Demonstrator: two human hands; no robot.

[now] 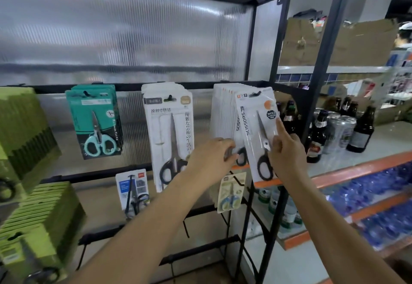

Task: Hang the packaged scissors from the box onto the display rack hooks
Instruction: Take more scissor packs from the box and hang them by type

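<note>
White card pack of scissors (pixel 258 136) sits at the front of the rightmost stack on the rack, directly ahead of both hands and a bit above them. Head view only.

Long axis of the pack runs top to bottom, tilted: the top slot is at the hook (pixel 256 94), and the bottom edge swings out toward the right hand. Whether the slot is fully seated on the hook, can't tell; the black hook tip shows through the slot.

Right hand (pixel 286 156) is nearer, on the pack's right edge. Index finger is straight and pressing the face of the pack, the other fingers curled at the lower edge; looks like it is pinching the pack, not certain.

Left hand (pixel 211 153) is just beside it to the left, fingers curled onto the packs behind the front one, steadying the stack (pixel 224 114). Hands are close but not touching.

Judgement: the coming move turns on the tilt. The pack needs pushing back along the hook, away from the hands, until it hangs flat against the stack. Right hand is placed for that.

Further left of the hands hang a second white pack (pixel 168 132) and a teal pack (pixel 95 123). No box in view.
</note>
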